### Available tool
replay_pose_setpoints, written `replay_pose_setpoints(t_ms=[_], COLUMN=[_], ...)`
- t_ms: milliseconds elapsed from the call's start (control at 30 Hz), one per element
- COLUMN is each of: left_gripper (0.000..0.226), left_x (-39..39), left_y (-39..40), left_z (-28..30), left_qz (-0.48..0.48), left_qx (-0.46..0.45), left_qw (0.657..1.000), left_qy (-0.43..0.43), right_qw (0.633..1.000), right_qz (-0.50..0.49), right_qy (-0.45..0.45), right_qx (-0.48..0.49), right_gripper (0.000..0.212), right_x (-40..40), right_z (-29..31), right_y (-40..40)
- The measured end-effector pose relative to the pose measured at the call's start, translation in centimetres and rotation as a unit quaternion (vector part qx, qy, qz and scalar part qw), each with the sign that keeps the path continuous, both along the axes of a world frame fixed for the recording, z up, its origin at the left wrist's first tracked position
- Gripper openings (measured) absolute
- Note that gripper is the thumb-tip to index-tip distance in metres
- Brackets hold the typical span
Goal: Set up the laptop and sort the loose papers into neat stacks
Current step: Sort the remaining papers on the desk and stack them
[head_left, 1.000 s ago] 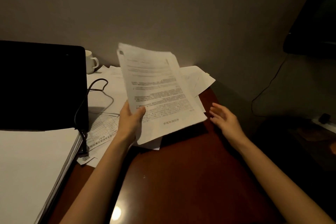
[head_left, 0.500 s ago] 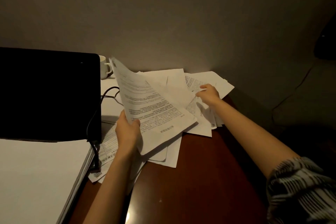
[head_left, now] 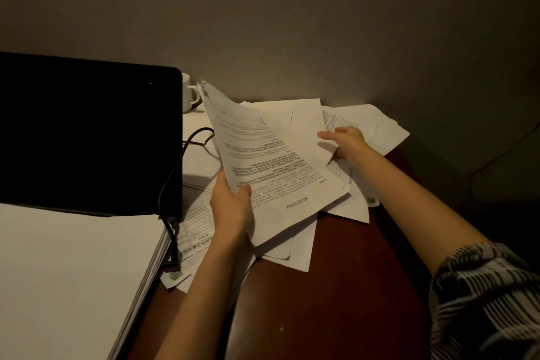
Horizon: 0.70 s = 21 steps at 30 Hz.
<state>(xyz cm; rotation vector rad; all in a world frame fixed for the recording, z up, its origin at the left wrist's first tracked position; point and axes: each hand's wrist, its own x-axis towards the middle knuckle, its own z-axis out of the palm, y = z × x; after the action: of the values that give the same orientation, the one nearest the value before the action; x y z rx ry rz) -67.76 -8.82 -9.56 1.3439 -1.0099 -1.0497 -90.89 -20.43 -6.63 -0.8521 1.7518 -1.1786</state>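
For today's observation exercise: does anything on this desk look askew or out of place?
Yes. The loose papers by the wall lie fanned at crooked angles, overlapping, corners past the table edge. The sheaf gripped by the left hand is printed upside down to the viewer. The right hand pinches a sheet in the pile.

The right hand (head_left: pixel 346 142) has reached from right of centre up to the loose papers (head_left: pixel 362 123); its grip now pinches a blank sheet (head_left: pixel 306 128).

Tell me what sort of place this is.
Probably a home or hotel-room desk used as a workspace: a dark wooden table against a bare wall, an open laptop with a cable, a white mug, and loose printed papers spread about.
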Motion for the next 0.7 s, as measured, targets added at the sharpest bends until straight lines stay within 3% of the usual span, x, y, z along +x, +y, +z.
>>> replay_pose_setpoints(t_ms=[100,233,400,600,700], left_gripper=[0.045,0.043,0.037,0.038,0.040], left_x=[0.0,-0.3,-0.4,-0.4,-0.3], left_y=[0.0,0.2,0.4,0.0,-0.3], left_z=[0.0,0.4,0.6,0.6,0.4], left_qz=[0.000,-0.007,-0.032,-0.028,-0.035], left_qx=[-0.002,-0.008,-0.007,-0.005,-0.005], left_qw=[1.000,1.000,0.998,0.996,0.995], left_qy=[0.002,0.022,0.061,0.083,0.089], right_qw=[0.995,0.989,0.998,0.964,0.935], right_qz=[-0.077,-0.089,-0.014,-0.150,-0.209], right_qy=[-0.003,0.018,0.010,0.157,0.169], right_qx=[-0.061,-0.117,-0.056,-0.155,-0.230], right_gripper=[0.058,0.051,0.002,0.019,0.023], right_x=[0.5,1.7,2.3,0.8,-0.8], right_z=[-1.3,-2.3,-1.6,3.6,6.8], right_y=[0.8,2.6,3.5,2.8,3.6])
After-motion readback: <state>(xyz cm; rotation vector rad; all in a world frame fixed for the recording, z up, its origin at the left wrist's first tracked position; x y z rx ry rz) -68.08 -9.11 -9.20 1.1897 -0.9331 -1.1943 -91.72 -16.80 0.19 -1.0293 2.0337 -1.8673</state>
